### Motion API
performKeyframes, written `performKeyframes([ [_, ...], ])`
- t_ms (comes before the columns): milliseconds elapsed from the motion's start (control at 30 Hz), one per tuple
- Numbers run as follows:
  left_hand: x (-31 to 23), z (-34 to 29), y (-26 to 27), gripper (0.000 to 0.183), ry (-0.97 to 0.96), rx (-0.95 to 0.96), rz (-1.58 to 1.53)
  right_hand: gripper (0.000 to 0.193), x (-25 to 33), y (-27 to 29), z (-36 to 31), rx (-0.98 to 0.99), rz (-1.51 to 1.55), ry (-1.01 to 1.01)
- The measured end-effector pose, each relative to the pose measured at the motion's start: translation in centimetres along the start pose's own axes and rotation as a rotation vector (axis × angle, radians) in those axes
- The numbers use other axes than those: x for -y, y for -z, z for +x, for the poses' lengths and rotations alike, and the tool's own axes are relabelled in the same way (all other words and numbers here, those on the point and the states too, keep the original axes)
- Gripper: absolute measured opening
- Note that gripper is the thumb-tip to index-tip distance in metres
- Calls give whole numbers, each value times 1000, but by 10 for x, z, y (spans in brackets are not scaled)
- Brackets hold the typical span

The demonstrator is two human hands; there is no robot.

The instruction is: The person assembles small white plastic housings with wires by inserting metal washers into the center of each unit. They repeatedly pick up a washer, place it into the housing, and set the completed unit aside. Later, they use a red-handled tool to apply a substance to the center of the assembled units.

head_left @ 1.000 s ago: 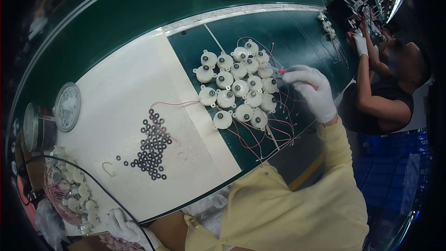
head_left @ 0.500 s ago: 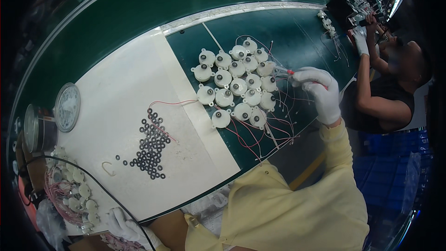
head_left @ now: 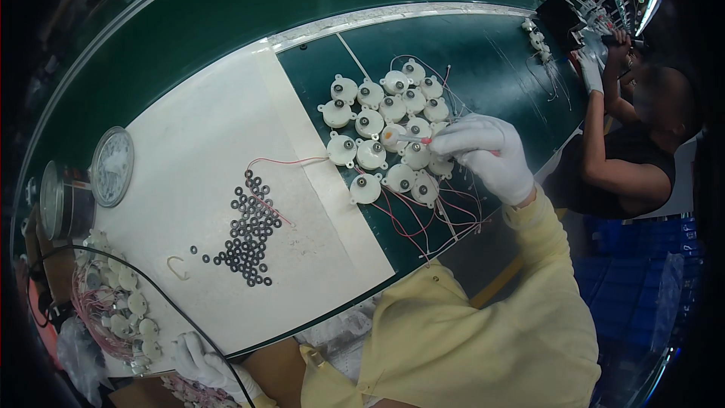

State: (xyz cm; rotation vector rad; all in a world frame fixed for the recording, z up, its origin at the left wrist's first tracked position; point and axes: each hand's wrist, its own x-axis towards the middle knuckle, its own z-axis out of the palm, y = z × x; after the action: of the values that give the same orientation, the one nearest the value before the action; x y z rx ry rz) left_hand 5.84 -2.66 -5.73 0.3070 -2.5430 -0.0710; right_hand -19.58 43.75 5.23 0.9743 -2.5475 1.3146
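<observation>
My right hand (head_left: 487, 153), in a white glove, pinches a slim tool with a red collar (head_left: 426, 140). Its pale tip reaches onto a round white motor-like part (head_left: 390, 138) within a cluster; an orange-brown spot shows there. The other white parts (head_left: 365, 188) mostly have a dark stud on top, and thin red and white wires trail from the group. Some parts are hidden behind my right hand. At the lower left, my gloved left hand (head_left: 202, 366) lies at the table edge with fingers loosely stretched, holding nothing visible, near a heap of wired white parts (head_left: 137, 304).
Small black rings (head_left: 249, 238) lie loose on the white sheet (head_left: 174, 181). A tin (head_left: 59, 200) and a round lid (head_left: 113, 166) stand at the left. A black cable (head_left: 162, 291) arches over the lower-left heap. Another person (head_left: 627, 151) works at the right.
My right hand has moved left and slightly down with the tool, from a part on the cluster's right side to one nearer its middle. My left hand stays in place.
</observation>
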Motion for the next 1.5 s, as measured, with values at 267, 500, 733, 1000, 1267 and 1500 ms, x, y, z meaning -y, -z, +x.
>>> performKeyframes([
  [267, 6, -5, -2, 53, 19, 34, -7, 38, 2, 3, -8, -10, 52, -78],
  [500, 11, -7, -5, 51, -48, -19, 24, 38, 8, 8, -4, -3, 27, -9],
  [733, 9, -4, -2, 49, -53, 6, 11, 39, 8, 5, 8, 35, 19, 18],
  [1000, 3, -6, 0, 50, -26, 0, 7, 30, 18, 8, -5, -109, 508, -556],
  [1267, 8, -6, -1, 50, -30, 27, 13, 29, 17, 1, -1, -47, 351, -375],
  [1500, 3, -4, -1, 52, -26, -36, 37, 29, 17, 1, -3, -50, 371, -446],
])
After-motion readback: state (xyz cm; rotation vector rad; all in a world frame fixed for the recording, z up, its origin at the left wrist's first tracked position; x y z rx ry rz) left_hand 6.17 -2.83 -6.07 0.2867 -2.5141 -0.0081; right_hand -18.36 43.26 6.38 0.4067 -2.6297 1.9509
